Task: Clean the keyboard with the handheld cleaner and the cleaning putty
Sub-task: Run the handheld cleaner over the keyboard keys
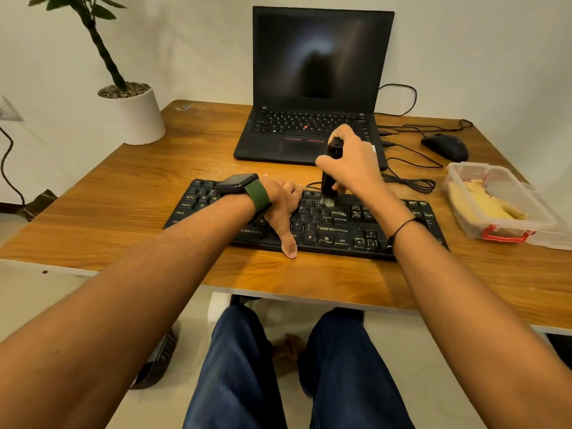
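Note:
A black keyboard lies near the front edge of the wooden desk. My right hand grips a black handheld cleaner held upright, its brush tip touching the keys in the upper middle of the keyboard. My left hand rests flat on the keyboard's middle, fingers spread over the back edge and thumb reaching the front edge. Yellow cleaning putty lies in a clear plastic box with a red latch, to the right of the keyboard.
An open black laptop stands behind the keyboard. A black mouse and several cables lie at the back right. A potted plant in a white pot stands beyond the desk's back left. My knees are under the desk.

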